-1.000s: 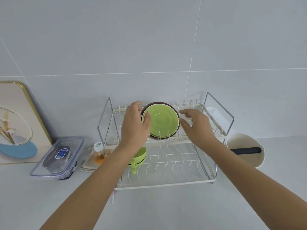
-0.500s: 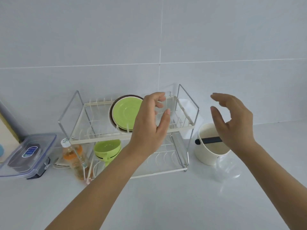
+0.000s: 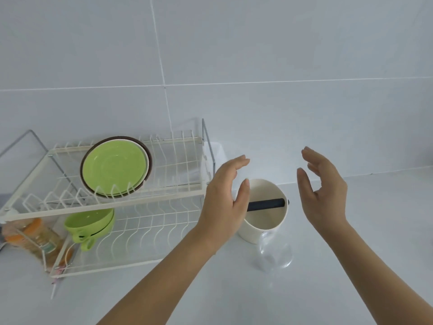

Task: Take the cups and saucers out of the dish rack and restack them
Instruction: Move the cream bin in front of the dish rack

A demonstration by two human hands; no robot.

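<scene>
A two-tier white wire dish rack [image 3: 150, 200] stands at the left of the counter. On its upper tier lean green saucers [image 3: 114, 167] upright, with a brown saucer [image 3: 149, 158] behind them. Stacked green cups [image 3: 90, 222] sit on the lower tier at the left. My left hand [image 3: 225, 198] hovers right of the rack with straight fingers, holding nothing. My right hand [image 3: 322, 191] hovers further right, fingers relaxed, also empty. Both palms face each other above the cream pot.
A cream round pot [image 3: 267, 221] with a black bar across its mouth stands between my hands. A clear glass [image 3: 274, 253] stands in front of it. A bottle with an orange label [image 3: 32, 238] lies left of the rack. White tiled wall behind.
Both hands left the saucers and moved right, off the rack, to either side of the cream pot. The view swung right too.
</scene>
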